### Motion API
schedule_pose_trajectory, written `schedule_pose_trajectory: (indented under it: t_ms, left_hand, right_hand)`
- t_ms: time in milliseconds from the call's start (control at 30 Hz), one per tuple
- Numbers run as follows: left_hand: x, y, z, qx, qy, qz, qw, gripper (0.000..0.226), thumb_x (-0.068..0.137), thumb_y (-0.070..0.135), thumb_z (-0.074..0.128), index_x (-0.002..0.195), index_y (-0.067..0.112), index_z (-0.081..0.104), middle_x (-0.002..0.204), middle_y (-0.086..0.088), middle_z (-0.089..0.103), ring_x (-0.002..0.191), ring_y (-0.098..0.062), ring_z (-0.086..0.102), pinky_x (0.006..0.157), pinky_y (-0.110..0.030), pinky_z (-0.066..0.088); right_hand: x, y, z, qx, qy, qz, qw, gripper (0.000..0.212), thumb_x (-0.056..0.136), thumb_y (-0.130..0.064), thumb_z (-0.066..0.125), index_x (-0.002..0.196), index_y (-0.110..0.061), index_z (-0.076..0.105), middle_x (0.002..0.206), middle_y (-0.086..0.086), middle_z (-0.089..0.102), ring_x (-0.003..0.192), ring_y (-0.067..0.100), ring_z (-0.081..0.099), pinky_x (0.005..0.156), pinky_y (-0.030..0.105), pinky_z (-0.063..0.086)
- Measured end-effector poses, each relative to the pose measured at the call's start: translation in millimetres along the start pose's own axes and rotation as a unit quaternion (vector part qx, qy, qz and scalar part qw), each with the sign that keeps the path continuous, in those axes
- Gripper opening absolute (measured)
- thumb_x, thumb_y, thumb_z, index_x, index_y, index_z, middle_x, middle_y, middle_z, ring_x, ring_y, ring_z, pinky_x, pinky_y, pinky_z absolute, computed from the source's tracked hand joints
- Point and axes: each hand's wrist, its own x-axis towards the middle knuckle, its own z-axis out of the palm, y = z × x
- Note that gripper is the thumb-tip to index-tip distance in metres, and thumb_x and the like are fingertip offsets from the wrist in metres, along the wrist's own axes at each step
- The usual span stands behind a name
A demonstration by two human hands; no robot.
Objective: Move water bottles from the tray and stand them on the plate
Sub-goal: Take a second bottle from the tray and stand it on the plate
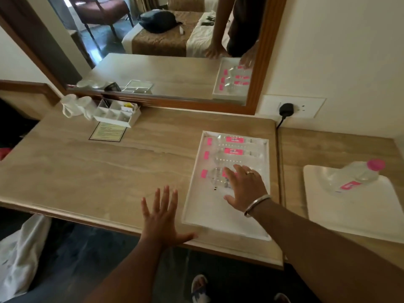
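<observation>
A white tray [220,221] lies on the desk with three clear water bottles on their sides, each with a pink cap and pink label. The far bottle [235,139] and the middle bottle [234,152] lie untouched. My right hand [244,189] rests spread over the nearest bottle [215,177], fingers not closed around it. My left hand [161,217] is open with fingers spread flat at the desk's front edge, left of the tray. On the square white plate [354,211] to the right, one bottle [358,174] stands upright.
A white compartment box [117,113], a bundle of white cups [76,107] and a framed card [108,132] sit at the desk's back left. A mirror [166,68] hangs behind. A black plug [286,110] with cord is in the wall socket. A white cloth [21,254] lies below left.
</observation>
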Motion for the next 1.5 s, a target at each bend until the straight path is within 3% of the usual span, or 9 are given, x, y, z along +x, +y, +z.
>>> schedule_pose_trajectory:
  t_ms: [133, 267, 567, 733, 867, 967, 1100, 1233, 1500]
  left_hand:
    - [18, -13, 12, -0.041, -0.015, 0.016, 0.999, 0.149, 0.051, 0.105, 0.036, 0.139, 0.016, -0.044, 0.153, -0.011, -0.042, 0.136, -0.032, -0.046, 0.112, -0.067, -0.021]
    - [31, -7, 20, -0.082, -0.007, 0.028, 0.996, 0.152, 0.045, 0.110, 0.019, 0.151, 0.010, -0.024, 0.161, -0.014, -0.028, 0.143, -0.032, -0.036, 0.116, -0.066, -0.015]
    - [35, -7, 29, -0.085, 0.020, 0.040, 0.995, 0.148, 0.048, 0.110, 0.025, 0.157, 0.016, -0.009, 0.164, -0.009, -0.019, 0.148, -0.030, -0.025, 0.117, -0.066, -0.011]
    - [29, -3, 23, -0.087, 0.012, 0.032, 0.996, 0.146, 0.051, 0.110, 0.029, 0.157, 0.017, -0.009, 0.164, -0.010, -0.018, 0.149, -0.031, -0.022, 0.117, -0.069, -0.005]
    - [27, 2, 17, -0.082, 0.008, 0.030, 0.996, 0.145, 0.053, 0.108, 0.032, 0.157, 0.016, -0.008, 0.165, -0.011, -0.016, 0.148, -0.034, -0.020, 0.116, -0.071, -0.001]
    - [17, 15, 7, -0.112, 0.015, 0.008, 0.994, 0.148, 0.047, 0.108, 0.033, 0.157, 0.016, -0.007, 0.167, -0.012, -0.006, 0.150, -0.037, -0.009, 0.118, -0.070, 0.007]
    - [-6, 76, -8, -0.110, 0.080, -0.012, 0.991, 0.144, 0.049, 0.108, 0.028, 0.154, 0.021, -0.019, 0.166, -0.012, -0.006, 0.150, -0.037, -0.006, 0.119, -0.065, 0.005]
    - [-12, 184, -17, -0.085, 0.102, 0.029, 0.991, 0.138, 0.055, 0.105, 0.028, 0.153, 0.020, -0.021, 0.164, -0.010, -0.018, 0.149, -0.033, -0.018, 0.121, -0.060, -0.005]
    - [-5, 368, 30, -0.211, 0.037, 0.117, 0.970, 0.140, 0.054, 0.104, 0.041, 0.141, 0.032, -0.041, 0.159, -0.002, -0.032, 0.142, -0.020, -0.039, 0.121, -0.050, -0.010]
  right_hand:
    - [28, -22, 1, -0.019, -0.002, 0.015, 1.000, 0.091, 0.067, -0.057, 0.068, 0.141, -0.021, 0.029, 0.128, 0.014, 0.050, 0.109, 0.035, 0.053, 0.087, 0.044, 0.043]
    - [52, -33, 0, -0.037, -0.038, 0.018, 0.998, 0.073, 0.071, -0.054, 0.066, 0.130, -0.019, 0.039, 0.115, 0.011, 0.056, 0.100, 0.032, 0.057, 0.084, 0.041, 0.042]
    - [53, -34, 3, 0.006, -0.068, 0.021, 0.997, 0.055, 0.077, -0.041, 0.065, 0.126, -0.026, 0.043, 0.111, 0.007, 0.056, 0.096, 0.031, 0.061, 0.076, 0.039, 0.048]
    - [19, -13, -28, 0.121, 0.046, 0.039, 0.991, 0.053, 0.074, -0.037, 0.069, 0.123, -0.029, 0.050, 0.112, 0.004, 0.056, 0.093, 0.031, 0.061, 0.069, 0.037, 0.049]
    - [-21, 21, -59, 0.334, 0.192, 0.093, 0.918, 0.048, 0.066, -0.028, 0.082, 0.107, -0.017, 0.058, 0.102, 0.003, 0.060, 0.088, 0.024, 0.059, 0.074, 0.030, 0.046]
    - [-59, 48, -72, 0.421, 0.231, 0.104, 0.871, 0.048, 0.065, -0.024, 0.086, 0.103, -0.019, 0.056, 0.098, -0.002, 0.058, 0.089, 0.013, 0.054, 0.078, 0.010, 0.037]
    - [-115, 93, -77, 0.455, 0.243, 0.142, 0.845, 0.055, 0.067, -0.029, 0.084, 0.112, -0.015, 0.057, 0.103, 0.002, 0.062, 0.093, 0.018, 0.057, 0.082, 0.028, 0.045]
    - [-172, 147, -71, 0.453, 0.259, 0.182, 0.834, 0.053, 0.067, -0.034, 0.084, 0.110, -0.017, 0.058, 0.100, 0.002, 0.065, 0.093, 0.020, 0.061, 0.081, 0.035, 0.050]
    - [-227, 258, -65, 0.329, 0.289, 0.276, 0.856, 0.060, 0.060, -0.041, 0.086, 0.106, -0.015, 0.058, 0.100, 0.005, 0.065, 0.088, 0.024, 0.061, 0.075, 0.043, 0.056]
